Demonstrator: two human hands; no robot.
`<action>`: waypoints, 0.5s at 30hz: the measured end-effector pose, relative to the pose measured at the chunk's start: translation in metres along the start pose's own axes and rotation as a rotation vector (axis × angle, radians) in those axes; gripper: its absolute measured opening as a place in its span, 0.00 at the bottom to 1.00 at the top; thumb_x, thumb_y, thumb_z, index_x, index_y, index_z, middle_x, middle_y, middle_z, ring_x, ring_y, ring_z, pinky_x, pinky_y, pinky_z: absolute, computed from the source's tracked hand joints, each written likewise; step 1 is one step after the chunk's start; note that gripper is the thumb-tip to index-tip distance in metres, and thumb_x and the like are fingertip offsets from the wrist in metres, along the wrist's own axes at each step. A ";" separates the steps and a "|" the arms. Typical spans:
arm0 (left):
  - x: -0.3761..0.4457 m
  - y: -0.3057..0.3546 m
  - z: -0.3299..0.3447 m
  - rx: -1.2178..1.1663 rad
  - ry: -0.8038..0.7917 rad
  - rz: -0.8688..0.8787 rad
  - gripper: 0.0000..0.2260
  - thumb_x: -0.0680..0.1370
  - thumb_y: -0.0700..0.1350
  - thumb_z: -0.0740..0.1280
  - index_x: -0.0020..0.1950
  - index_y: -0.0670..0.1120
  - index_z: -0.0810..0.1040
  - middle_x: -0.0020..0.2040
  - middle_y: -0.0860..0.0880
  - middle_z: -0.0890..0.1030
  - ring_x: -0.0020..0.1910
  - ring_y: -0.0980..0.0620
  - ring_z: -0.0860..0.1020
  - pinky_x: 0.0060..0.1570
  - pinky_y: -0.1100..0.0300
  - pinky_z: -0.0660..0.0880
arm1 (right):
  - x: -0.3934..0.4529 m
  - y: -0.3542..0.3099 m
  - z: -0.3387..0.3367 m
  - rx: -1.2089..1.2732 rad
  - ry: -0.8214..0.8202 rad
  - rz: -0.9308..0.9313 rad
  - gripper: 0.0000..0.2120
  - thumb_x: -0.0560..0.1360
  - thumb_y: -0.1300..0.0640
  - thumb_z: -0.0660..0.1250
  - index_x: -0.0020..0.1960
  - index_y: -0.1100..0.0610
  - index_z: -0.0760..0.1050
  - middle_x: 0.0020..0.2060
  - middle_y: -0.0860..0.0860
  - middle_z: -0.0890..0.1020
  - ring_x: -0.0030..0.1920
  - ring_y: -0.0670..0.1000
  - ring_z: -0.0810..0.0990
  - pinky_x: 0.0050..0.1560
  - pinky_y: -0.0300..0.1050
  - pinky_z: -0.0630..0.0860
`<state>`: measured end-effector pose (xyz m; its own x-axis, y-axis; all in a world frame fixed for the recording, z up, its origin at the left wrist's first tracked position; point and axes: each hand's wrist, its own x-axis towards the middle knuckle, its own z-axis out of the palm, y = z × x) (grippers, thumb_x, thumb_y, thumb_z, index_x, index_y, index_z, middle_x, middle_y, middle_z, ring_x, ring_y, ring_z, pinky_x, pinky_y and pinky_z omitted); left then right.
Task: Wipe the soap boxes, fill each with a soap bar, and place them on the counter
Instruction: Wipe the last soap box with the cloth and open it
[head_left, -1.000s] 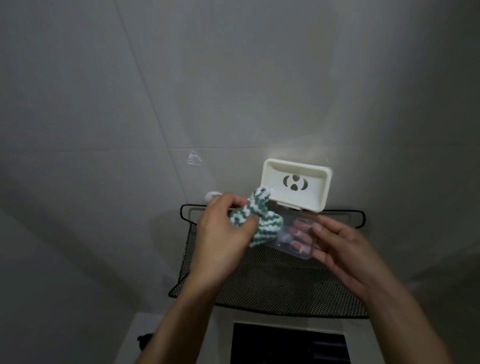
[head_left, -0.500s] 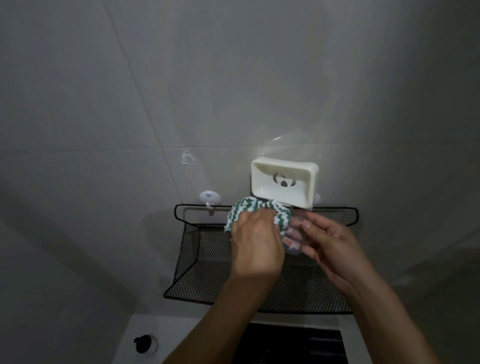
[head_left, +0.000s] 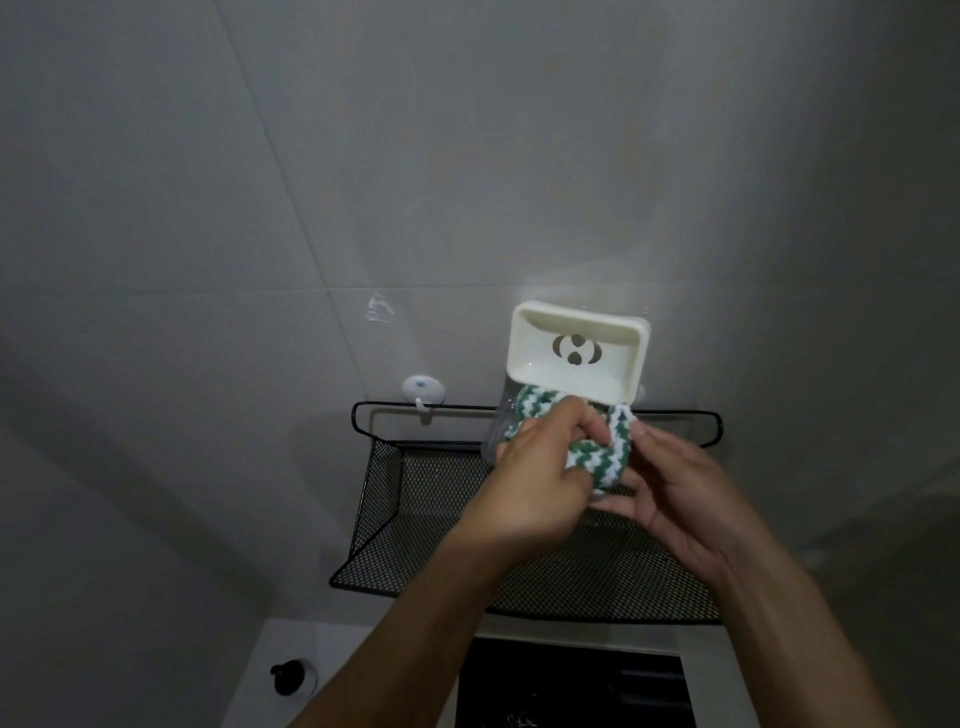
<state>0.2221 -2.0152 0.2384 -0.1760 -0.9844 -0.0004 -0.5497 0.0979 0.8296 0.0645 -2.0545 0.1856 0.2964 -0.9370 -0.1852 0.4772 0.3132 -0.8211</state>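
Observation:
A clear plastic soap box (head_left: 497, 426) is held in front of the black mesh shelf; the cloth and my hands hide most of it. My left hand (head_left: 535, 478) grips a green-and-white zigzag cloth (head_left: 597, 457) and presses it against the box. Under and to the right of the box, my right hand (head_left: 675, 499) cups it with curled fingers. A cream soap dish (head_left: 576, 353) with cut-out holes is fixed to the wall just above.
A black wire-mesh shelf (head_left: 395, 519) hangs on the grey tiled wall below my hands. A white hook (head_left: 423, 389) sits on the wall at the shelf's left. Below lie a white counter (head_left: 260, 670) with a dark round cap (head_left: 288, 675) and a dark basin (head_left: 571, 686).
My left hand has moved the cloth from the left across onto the clear box. The cloth now covers more of the box, and the view has shifted slightly.

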 end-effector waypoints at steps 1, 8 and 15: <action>0.001 0.001 -0.001 -0.013 -0.012 -0.002 0.14 0.72 0.42 0.64 0.53 0.59 0.71 0.56 0.51 0.78 0.58 0.46 0.75 0.59 0.43 0.75 | 0.000 0.000 0.000 0.012 0.003 0.000 0.16 0.83 0.56 0.59 0.61 0.63 0.79 0.57 0.63 0.84 0.56 0.60 0.85 0.45 0.57 0.83; 0.005 0.004 0.001 0.117 -0.026 0.051 0.15 0.75 0.53 0.70 0.61 0.53 0.78 0.56 0.56 0.81 0.58 0.54 0.77 0.62 0.48 0.73 | -0.001 -0.001 -0.002 0.017 0.004 -0.004 0.14 0.79 0.57 0.62 0.54 0.62 0.84 0.56 0.63 0.84 0.52 0.58 0.86 0.43 0.51 0.83; 0.001 0.006 0.009 0.515 -0.001 0.193 0.12 0.77 0.51 0.66 0.59 0.52 0.80 0.56 0.52 0.77 0.58 0.49 0.66 0.52 0.52 0.57 | -0.002 -0.005 -0.005 0.029 0.025 -0.002 0.14 0.77 0.63 0.63 0.60 0.65 0.80 0.54 0.61 0.85 0.48 0.55 0.87 0.40 0.48 0.84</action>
<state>0.2112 -2.0140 0.2386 -0.3136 -0.9414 0.1244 -0.8360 0.3359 0.4339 0.0578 -2.0547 0.1872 0.2749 -0.9411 -0.1967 0.5015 0.3149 -0.8058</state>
